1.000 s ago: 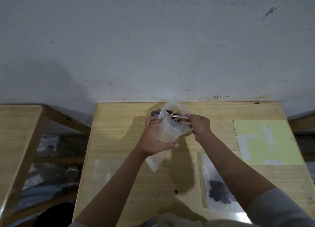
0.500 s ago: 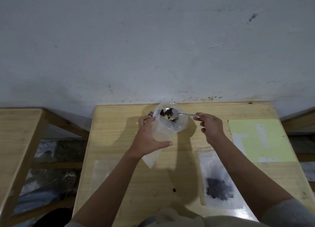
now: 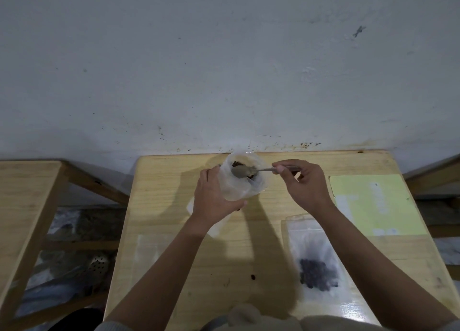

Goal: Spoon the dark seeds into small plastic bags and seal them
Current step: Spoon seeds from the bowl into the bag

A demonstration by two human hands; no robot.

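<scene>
Filling step: left hand [image 3: 214, 201] grips open bag [image 3: 245, 186] upright at table [image 3: 174, 176] rear, right hand [image 3: 305, 186] pinches spoon [image 3: 245, 171] over its mouth above seeds [image 3: 251, 175]; best tipped slowly, mouth kept wide; 1 filled bag [image 3: 316, 266] lies near right.

Table [image 3: 174, 181] was pale yellowish wood with visible grain, and the sheet [image 3: 373, 204] on its right was light yellow-green with whitish patches. The seeds [image 3: 317, 273] in the clear bag [image 3: 298, 231] looked almost black. The spoon [image 3: 245, 170] was dull silver-grey, and the wall [image 3: 224, 69] was off-white with dark specks.
</scene>
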